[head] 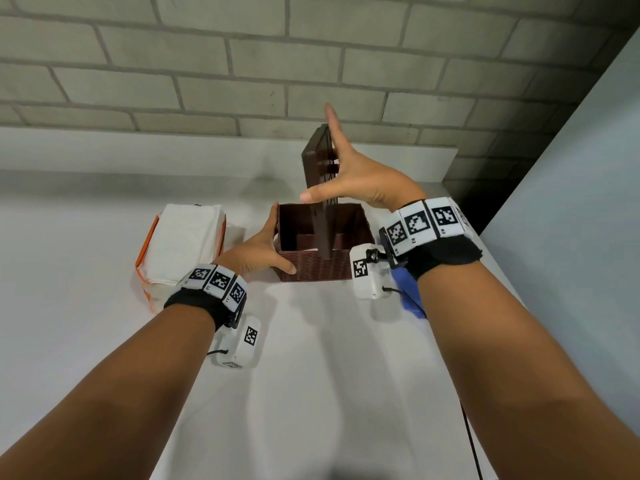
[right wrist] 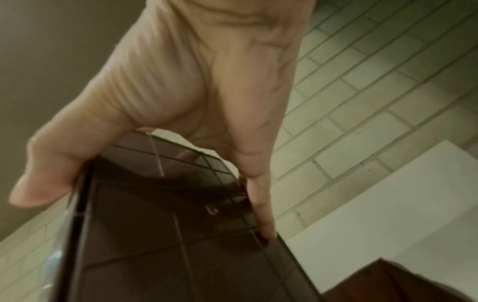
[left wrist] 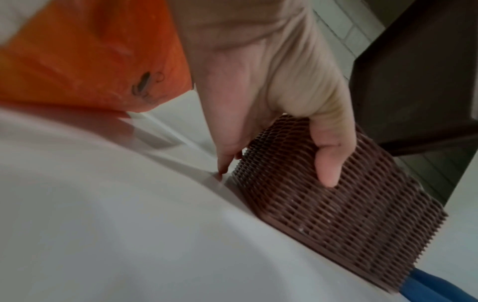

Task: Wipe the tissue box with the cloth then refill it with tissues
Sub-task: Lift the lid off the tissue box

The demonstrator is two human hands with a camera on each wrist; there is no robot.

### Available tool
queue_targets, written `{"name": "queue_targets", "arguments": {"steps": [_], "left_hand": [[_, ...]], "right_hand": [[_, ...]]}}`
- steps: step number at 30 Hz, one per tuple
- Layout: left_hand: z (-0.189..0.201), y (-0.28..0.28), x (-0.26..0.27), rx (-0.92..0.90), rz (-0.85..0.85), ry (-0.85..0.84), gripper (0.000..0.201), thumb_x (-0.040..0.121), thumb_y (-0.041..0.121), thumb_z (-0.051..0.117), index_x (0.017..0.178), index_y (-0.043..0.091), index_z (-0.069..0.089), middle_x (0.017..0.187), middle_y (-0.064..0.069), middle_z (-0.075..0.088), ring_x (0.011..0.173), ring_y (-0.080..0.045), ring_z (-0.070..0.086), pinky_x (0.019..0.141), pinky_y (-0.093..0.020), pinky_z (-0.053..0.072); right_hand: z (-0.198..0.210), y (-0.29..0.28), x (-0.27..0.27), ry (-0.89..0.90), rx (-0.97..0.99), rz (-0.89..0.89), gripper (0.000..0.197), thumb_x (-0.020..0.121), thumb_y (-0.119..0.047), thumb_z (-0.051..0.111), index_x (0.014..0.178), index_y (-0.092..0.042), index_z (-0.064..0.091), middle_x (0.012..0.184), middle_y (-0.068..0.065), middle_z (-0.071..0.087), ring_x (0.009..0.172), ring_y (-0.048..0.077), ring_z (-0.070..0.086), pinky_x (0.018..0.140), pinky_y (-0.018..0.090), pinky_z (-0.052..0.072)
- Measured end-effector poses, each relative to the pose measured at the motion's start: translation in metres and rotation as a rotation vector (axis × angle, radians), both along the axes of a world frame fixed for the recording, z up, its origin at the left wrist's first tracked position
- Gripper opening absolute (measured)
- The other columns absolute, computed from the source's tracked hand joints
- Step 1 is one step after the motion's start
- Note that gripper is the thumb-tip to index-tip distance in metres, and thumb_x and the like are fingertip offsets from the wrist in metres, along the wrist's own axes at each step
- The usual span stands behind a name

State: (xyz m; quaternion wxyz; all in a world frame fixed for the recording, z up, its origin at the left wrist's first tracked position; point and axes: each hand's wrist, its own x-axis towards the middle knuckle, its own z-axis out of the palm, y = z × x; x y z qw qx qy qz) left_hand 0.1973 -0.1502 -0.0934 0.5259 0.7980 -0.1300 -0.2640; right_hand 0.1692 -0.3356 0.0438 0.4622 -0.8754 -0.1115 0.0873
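Note:
The brown woven tissue box (head: 318,268) stands open on the white table. My left hand (head: 266,244) grips its near left corner, thumb on the front wall (left wrist: 349,204) and fingers along the left side. Its dark lid (head: 317,168) is held upright, edge-on, over the opening, its lower end dipping inside the box. My right hand (head: 341,168) pinches the lid between thumb and straight fingers; the wrist view shows the lid's ribbed underside (right wrist: 168,224). A white tissue pack (head: 183,244) in orange wrap lies left of the box. The blue cloth (head: 410,296) lies to the right, partly hidden by my right wrist.
A grey brick wall (head: 311,64) with a low white ledge (head: 207,147) runs behind the table. A pale panel (head: 571,202) rises at the right edge. A black cable (head: 471,441) hangs by the table's near right side.

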Motion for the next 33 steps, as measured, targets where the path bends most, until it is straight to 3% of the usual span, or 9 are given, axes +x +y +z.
{"name": "queue_targets", "arguments": {"steps": [3,8,12,16,20,22,24,28,33], "left_hand": [[0.000,0.000,-0.003,-0.006,0.017,-0.007,0.128,0.073,-0.012,0.071,0.147,0.032,-0.024,0.159,-0.003,0.018,0.144,-0.021,0.025,0.111,-0.033,0.033],[0.002,0.006,-0.008,-0.015,0.013,-0.014,0.137,0.065,-0.007,0.080,0.147,0.035,-0.021,0.162,0.000,0.005,0.149,-0.016,0.008,0.117,-0.044,0.026],[0.004,0.008,-0.014,-0.019,0.035,-0.027,0.132,0.068,-0.011,0.076,0.148,0.034,-0.018,0.162,0.000,0.003,0.149,-0.016,0.009,0.109,-0.035,0.036],[0.007,0.008,-0.018,-0.033,0.037,-0.035,0.126,0.070,-0.012,0.073,0.150,0.030,-0.015,0.162,0.000,0.005,0.149,-0.015,0.008,0.116,-0.046,0.029],[0.006,0.011,-0.017,-0.016,0.025,-0.033,0.125,0.072,-0.004,0.076,0.151,0.031,-0.014,0.162,-0.001,0.004,0.149,-0.012,0.005,0.118,-0.041,0.026],[0.007,0.011,-0.018,-0.002,0.030,-0.042,0.122,0.074,-0.005,0.074,0.151,0.031,-0.014,0.162,-0.002,0.004,0.149,-0.012,0.005,0.117,-0.036,0.025],[0.008,0.009,-0.019,0.009,0.032,-0.060,0.119,0.076,-0.007,0.072,0.151,0.029,-0.013,0.162,-0.003,0.005,0.149,-0.013,0.006,0.107,-0.024,0.029],[0.009,0.009,-0.020,0.006,0.015,-0.079,0.116,0.077,-0.009,0.069,0.151,0.028,-0.012,0.162,-0.003,0.009,0.149,-0.015,0.010,0.098,-0.022,0.031],[0.011,0.009,-0.023,-0.012,0.022,-0.069,0.113,0.079,-0.009,0.067,0.152,0.029,-0.010,0.161,-0.003,0.012,0.148,-0.015,0.012,0.099,-0.024,0.034]], "right_hand": [[0.000,-0.005,-0.018,-0.025,0.145,-0.039,0.118,0.070,-0.020,0.081,0.148,-0.045,-0.005,0.154,0.014,0.021,0.138,0.029,0.037,0.108,0.047,0.041],[-0.006,-0.021,-0.052,-0.033,0.394,-0.180,0.076,0.078,-0.004,0.073,0.127,-0.039,0.026,0.114,-0.002,0.045,0.092,0.019,0.063,0.093,0.049,0.053],[-0.019,-0.033,-0.085,-0.009,0.408,-0.179,0.073,0.075,-0.003,0.074,0.121,-0.031,0.024,0.108,-0.009,0.046,0.091,0.012,0.063,0.087,0.038,0.057],[-0.042,-0.035,-0.112,0.054,0.406,-0.201,0.084,0.053,-0.027,0.089,0.111,-0.041,0.031,0.125,0.009,0.051,0.110,0.019,0.060,0.099,0.037,0.050],[-0.062,-0.037,-0.135,0.043,0.479,-0.246,0.076,0.067,-0.011,0.083,0.116,-0.032,0.029,0.112,0.007,0.053,0.070,-0.005,0.067,0.065,0.009,0.053],[-0.074,-0.034,-0.146,0.037,0.470,-0.260,0.074,0.062,-0.017,0.084,0.112,-0.037,0.033,0.121,0.008,0.049,0.086,-0.002,0.067,0.076,0.018,0.056],[-0.087,-0.030,-0.154,0.062,0.429,-0.290,0.074,0.052,-0.026,0.086,0.104,-0.042,0.036,0.125,0.006,0.051,0.109,0.016,0.062,0.095,0.033,0.052],[-0.113,-0.020,-0.162,0.093,0.383,-0.341,0.070,0.065,-0.007,0.085,0.104,-0.034,0.033,0.116,0.005,0.057,0.108,0.024,0.062,0.095,0.034,0.052],[-0.121,-0.012,-0.163,0.156,0.335,-0.409,0.073,0.070,-0.007,0.081,0.120,-0.018,0.030,0.118,0.002,0.051,0.098,0.010,0.060,0.071,0.006,0.052]]}}
